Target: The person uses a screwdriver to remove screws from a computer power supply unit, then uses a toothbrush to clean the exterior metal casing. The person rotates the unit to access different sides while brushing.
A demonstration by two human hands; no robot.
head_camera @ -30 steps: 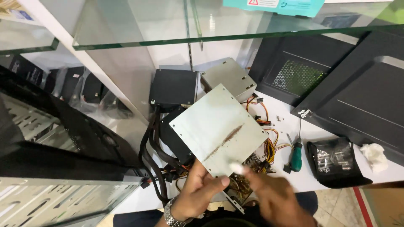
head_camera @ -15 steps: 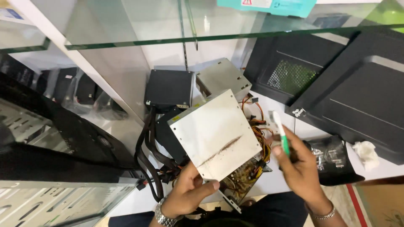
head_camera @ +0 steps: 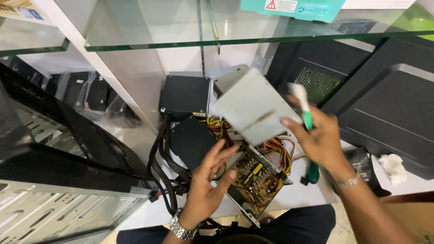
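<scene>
Right hand (head_camera: 322, 140) grips flat grey metal cover plate (head_camera: 254, 107) plus green-and-white brush (head_camera: 304, 108), raised above exposed circuit board with yellow wires (head_camera: 253, 174). Left hand (head_camera: 209, 180) open, fingers spread, touching board's edge.

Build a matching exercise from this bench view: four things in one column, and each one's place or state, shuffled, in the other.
Things
1. grey metal cover
2. circuit board
3. white tissue
4. green-handled screwdriver

Places or states
A. crumpled at the far right of the bench
B. lifted off in the right hand
C. exposed in the open case by the left hand
D. lying on the bench under the right hand

Pairs: 1-B, 2-C, 3-A, 4-D
</scene>
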